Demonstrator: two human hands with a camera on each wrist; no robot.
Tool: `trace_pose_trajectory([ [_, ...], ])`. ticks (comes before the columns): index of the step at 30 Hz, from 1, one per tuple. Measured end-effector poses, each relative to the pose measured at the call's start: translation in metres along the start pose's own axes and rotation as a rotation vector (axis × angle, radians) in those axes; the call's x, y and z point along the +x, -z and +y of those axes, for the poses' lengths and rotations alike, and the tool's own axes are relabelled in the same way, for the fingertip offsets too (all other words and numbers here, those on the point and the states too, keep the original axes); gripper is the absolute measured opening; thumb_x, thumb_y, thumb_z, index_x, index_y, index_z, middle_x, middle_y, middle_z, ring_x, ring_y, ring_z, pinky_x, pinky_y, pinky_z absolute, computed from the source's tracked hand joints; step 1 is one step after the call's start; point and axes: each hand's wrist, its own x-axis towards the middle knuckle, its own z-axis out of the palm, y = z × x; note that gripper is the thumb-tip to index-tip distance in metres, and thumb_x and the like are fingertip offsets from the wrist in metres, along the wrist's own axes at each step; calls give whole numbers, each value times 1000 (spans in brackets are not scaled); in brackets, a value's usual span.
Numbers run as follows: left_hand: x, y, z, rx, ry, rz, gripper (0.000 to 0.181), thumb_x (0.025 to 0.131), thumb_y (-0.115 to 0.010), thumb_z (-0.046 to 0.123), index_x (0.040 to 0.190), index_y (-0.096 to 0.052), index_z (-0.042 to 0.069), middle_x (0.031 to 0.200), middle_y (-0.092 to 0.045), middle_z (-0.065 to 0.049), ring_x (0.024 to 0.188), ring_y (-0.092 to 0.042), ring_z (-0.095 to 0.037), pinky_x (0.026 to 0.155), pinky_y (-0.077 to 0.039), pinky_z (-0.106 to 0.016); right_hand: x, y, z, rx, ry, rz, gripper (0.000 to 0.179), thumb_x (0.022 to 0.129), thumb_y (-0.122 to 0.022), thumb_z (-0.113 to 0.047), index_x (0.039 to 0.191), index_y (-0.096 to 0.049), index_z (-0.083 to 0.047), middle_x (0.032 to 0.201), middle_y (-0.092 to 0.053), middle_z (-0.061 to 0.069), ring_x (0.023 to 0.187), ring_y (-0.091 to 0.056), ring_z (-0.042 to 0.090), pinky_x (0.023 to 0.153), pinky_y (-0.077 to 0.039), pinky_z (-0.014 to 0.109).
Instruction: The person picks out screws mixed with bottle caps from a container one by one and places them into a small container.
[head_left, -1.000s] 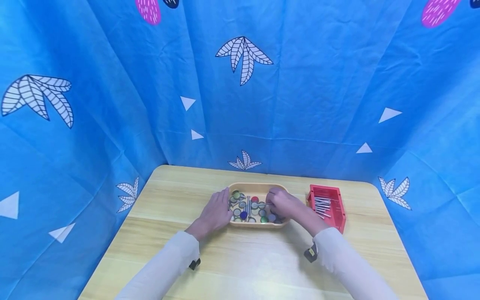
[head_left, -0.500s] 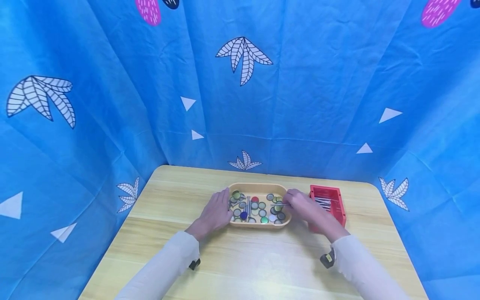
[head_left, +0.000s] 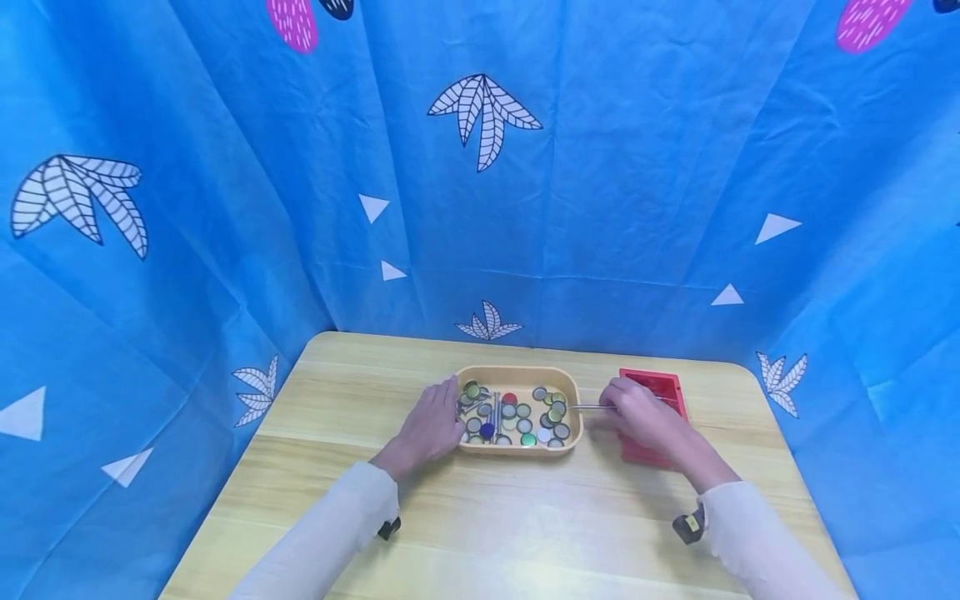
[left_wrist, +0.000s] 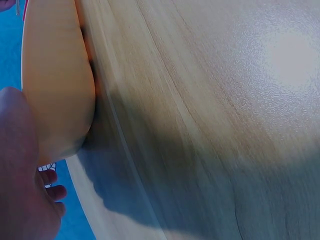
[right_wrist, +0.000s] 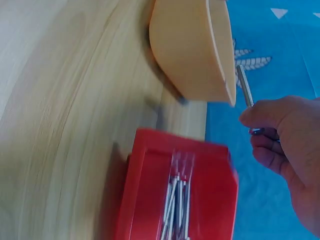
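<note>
In the head view, a cream tray (head_left: 517,368) holds several bottle caps (head_left: 523,411) and a few long metal bolts (head_left: 497,417). My left hand (head_left: 426,421) grips the tray's left end, thumb along the near wall (left_wrist: 57,80) in the left wrist view. Right of the tray, my right hand (head_left: 641,412) pinches a long silver bolt (right_wrist: 244,85) between thumb and fingers. Its free end points left toward the tray rim. Below that hand in the right wrist view is a red bin (right_wrist: 137,185) with several similar bolts (right_wrist: 177,207); in the head view the hand partly hides it.
Both containers stand on a light wooden table (head_left: 487,517), toward its far edge. A blue patterned curtain (head_left: 630,167) hangs behind the table and along both sides.
My right hand has moved right with the bolt, from inside the tray, past its right rim, to the red bin. The left hand has stayed at the tray's left end.
</note>
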Motion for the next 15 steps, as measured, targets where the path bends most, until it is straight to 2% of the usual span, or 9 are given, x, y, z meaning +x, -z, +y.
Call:
trace_pose_trajectory([
  [7,2,-3,-2,-3,-16,13,81,98,-51,26,162,-16,-7,163,-36,-28,152,-36,-40,131,-26,-48,-15,8,17,-19,-52,-3,17,83,-82,-2,97,-74,-6,93,-71,5,92,-68,21,84,-64,43],
  [15,1,-2,0,-47,-15,26,80,96,-53,24,160,-20,-10,162,-37,-30,151,-37,-43,130,-27,-51,-29,12,31,-30,-68,25,15,82,-78,6,93,-71,-3,87,-68,7,83,-66,20,76,-63,42],
])
